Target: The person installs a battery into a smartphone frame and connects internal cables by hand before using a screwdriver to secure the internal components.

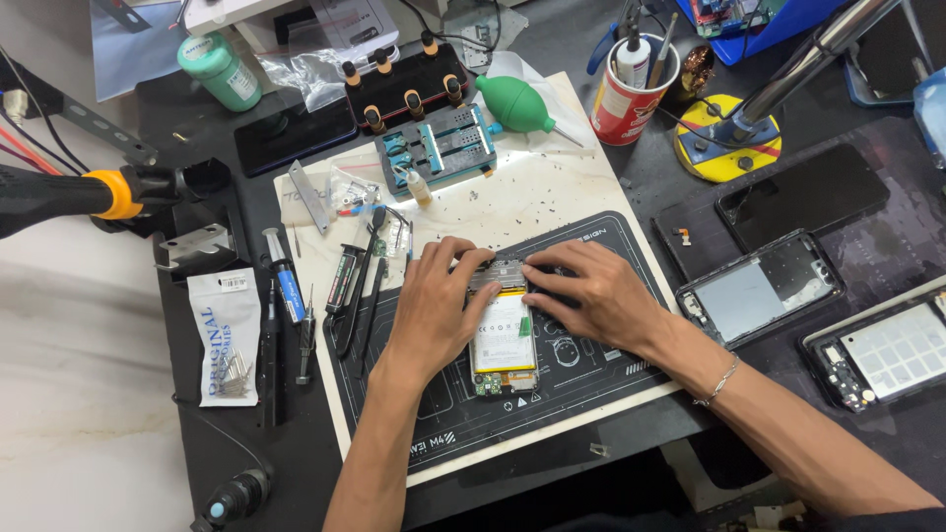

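A cluttered dark work surface carries a black rubber repair mat, on which an opened smartphone with a white battery lies. Its lower body is grasped by the left hand, while its silver metal shield plate is pressed by the right hand. Seating or lifting of the plate is judged in hand; steady fingertip pressure is called for.

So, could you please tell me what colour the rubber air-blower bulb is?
The air-blower bulb is green, best seen in the head view, lying behind the hands.
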